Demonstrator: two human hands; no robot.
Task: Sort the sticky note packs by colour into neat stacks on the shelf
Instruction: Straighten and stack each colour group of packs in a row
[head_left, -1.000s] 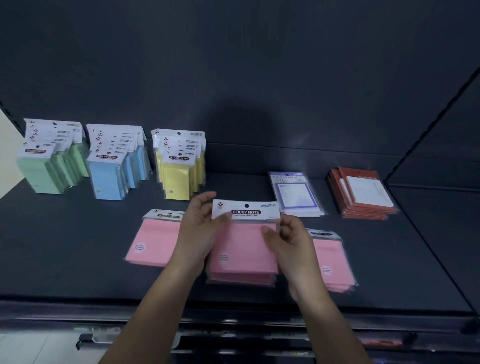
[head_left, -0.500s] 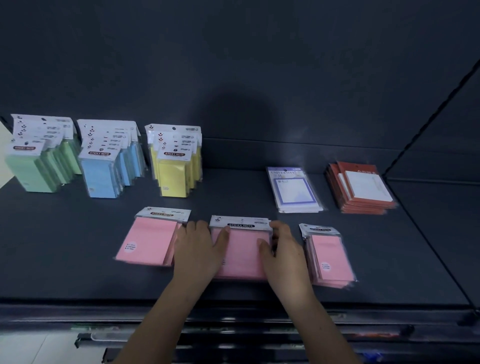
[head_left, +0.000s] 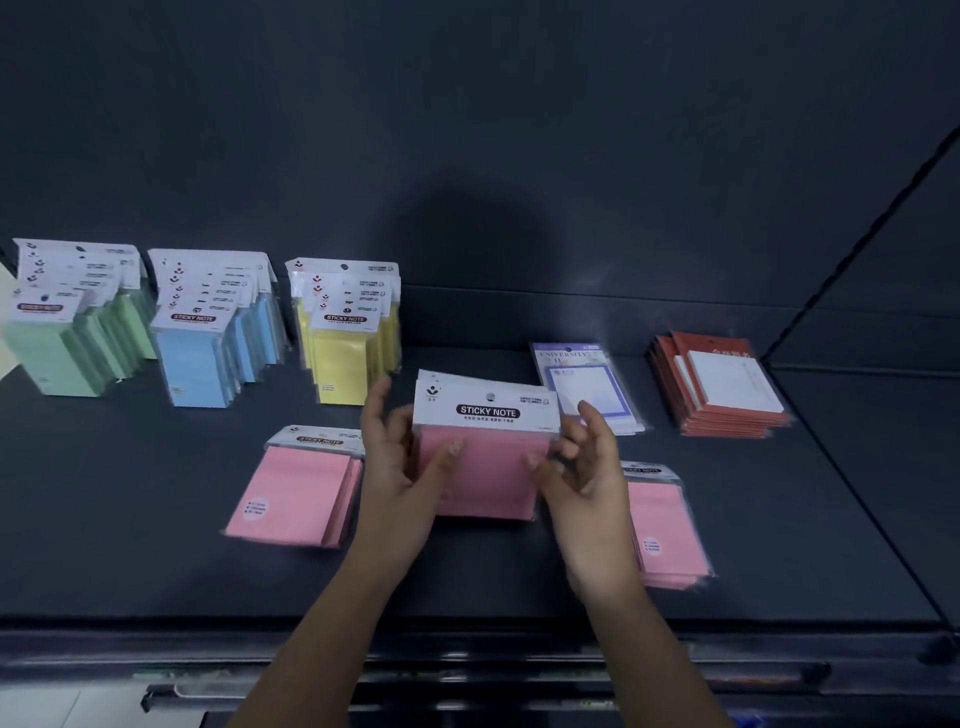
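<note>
Head: pink packs (head_left: 485, 470) upright, long axis vertical, header end up

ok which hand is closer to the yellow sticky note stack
Left. The left hand is just right of and in front of the yellow stack. The right hand is farther right, on the far side of the pink pack both hands grip.
</note>
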